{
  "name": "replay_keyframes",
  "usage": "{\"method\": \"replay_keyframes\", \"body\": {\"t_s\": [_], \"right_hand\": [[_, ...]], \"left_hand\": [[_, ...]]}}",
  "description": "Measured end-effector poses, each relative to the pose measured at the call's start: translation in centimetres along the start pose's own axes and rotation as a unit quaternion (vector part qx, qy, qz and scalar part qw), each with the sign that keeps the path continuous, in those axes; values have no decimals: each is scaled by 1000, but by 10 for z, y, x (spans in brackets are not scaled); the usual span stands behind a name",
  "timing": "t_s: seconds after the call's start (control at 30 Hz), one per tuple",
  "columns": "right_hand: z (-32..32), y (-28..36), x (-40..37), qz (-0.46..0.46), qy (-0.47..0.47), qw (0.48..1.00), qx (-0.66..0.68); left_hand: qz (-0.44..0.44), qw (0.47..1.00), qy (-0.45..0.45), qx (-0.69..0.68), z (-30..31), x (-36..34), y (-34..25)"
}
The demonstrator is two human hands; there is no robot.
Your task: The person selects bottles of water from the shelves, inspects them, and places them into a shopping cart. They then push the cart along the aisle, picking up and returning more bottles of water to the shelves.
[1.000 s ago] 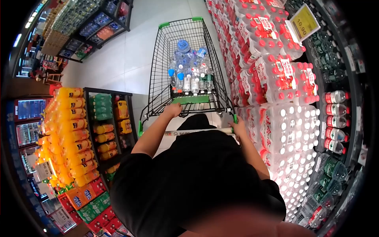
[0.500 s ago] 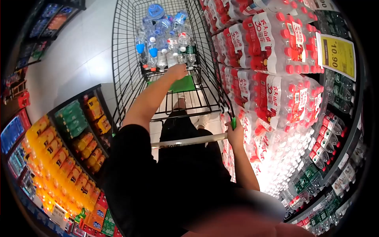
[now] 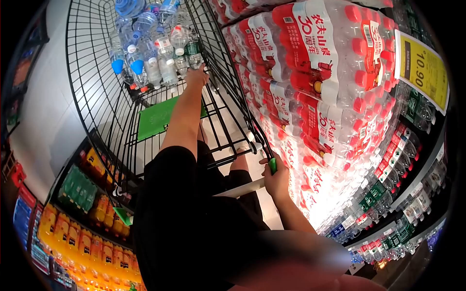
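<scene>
My left hand (image 3: 195, 77) reaches into the wire shopping cart (image 3: 87, 72), beside the near end of a clear bottle with a green label (image 3: 193, 52). Its fingers look curled; whether they grip a bottle is hidden. Several water bottles (image 3: 167, 70) lie in the cart, with larger blue-tinted bottles (image 3: 145, 24) behind them. My right hand (image 3: 276, 179) is closed around the green-ended cart handle (image 3: 273, 166) at the near right corner. A green panel (image 3: 158, 119) sits on the cart's wire between me and the bottles.
Stacked shrink-wrapped packs of red-capped water bottles (image 3: 310, 53) stand close along the cart's right side. A yellow price sign (image 3: 422, 70) hangs beyond them. Orange drink bottles (image 3: 92, 247) fill a display at the lower left. Pale floor (image 3: 46, 92) runs along the left.
The cart and its bottles have shifted left and grown larger in view. My left hand has moved slightly right relative to the bottles. My right hand stays on the handle.
</scene>
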State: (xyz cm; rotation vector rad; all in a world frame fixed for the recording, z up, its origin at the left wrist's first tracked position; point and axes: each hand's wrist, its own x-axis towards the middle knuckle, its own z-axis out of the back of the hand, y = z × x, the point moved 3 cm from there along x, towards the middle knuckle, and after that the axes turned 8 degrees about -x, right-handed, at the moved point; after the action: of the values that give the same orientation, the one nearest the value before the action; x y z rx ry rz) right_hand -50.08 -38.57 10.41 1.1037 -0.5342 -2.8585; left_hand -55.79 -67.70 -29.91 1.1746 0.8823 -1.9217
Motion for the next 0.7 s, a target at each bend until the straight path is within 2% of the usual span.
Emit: {"method": "replay_keyframes", "body": {"t_s": [0.1,0.23,0.3,0.37,0.43,0.47,0.5,0.53,0.57,0.63,0.67,0.7], "right_hand": [[5,7,6,-13,5,1000,26],[8,9,12,-22,2,998,54],[13,18,15,-21,-9,998,61],[17,17,19,-20,-12,999,49],[20,13,21,-14,-19,998,52],[22,11,23,-5,-24,999,40],[25,8,25,0,-19,999,28],[27,5,27,6,-15,1000,17],[29,3,30,15,-13,1000,8],[30,-5,35,21,-22,999,27],[31,-9,38,36,-27,999,19],[32,-10,40,52,-30,998,12]], "left_hand": [[-22,998,-28,-46,5,3,-4],[-90,992,-83,-35,3,12,-4],[-104,978,-102,-149,5,5,-2],[-99,912,-112,-382,9,-5,-3],[-117,865,-115,-474,21,-19,-9],[-136,872,-117,-456,29,-26,-10],[-190,919,-180,-296,43,-56,-16],[-222,931,-262,-128,57,-85,-21],[-241,902,-314,-172,63,-92,-18],[-202,896,-316,-237,84,-106,-12],[-210,905,-271,-252,99,-112,-7],[-264,888,-278,-255,108,-133,-2]]}}
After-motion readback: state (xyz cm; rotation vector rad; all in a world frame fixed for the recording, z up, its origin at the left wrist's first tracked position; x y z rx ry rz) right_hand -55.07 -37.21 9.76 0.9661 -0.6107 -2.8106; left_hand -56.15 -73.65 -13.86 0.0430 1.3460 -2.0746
